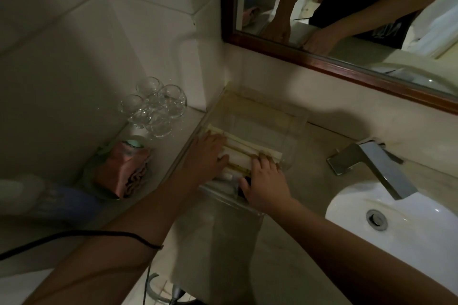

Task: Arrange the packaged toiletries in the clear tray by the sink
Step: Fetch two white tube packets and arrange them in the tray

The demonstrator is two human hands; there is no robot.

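A dimly lit bathroom, seen from above. A pale stone counter (304,250) runs along a tiled wall, with a wood-framed mirror (322,57) above it and a white sink (409,225) with a square chrome faucet (371,163) set in at the right. The clear tray (272,116) sits on the counter left of the faucet, its far end close to the wall under the mirror and its near end toward the person. Its far half shows bare clear plastic; the near half holds the packaged toiletries (243,150), long pale cream boxes lying flat side by side, their long axes running crosswise from the tray's left wall toward its right. The left hand (205,153) rests flat on the left ends of the boxes, fingers spread fairly wide and pressing down, gripping nothing. The right hand (265,181) lies over the near right part of the stack, fingers loosely curled on the box tops; whether it pinches anything is hidden by the hand itself. Left of the tray is a raised ledge carrying a cluster of upturned clear glasses (156,106) and a pink wrapped package (121,168), both just beside the tray's left edge. Bare counter lies in front of the tray and between tray and sink. A dark cord (74,235) crosses the left forearm.
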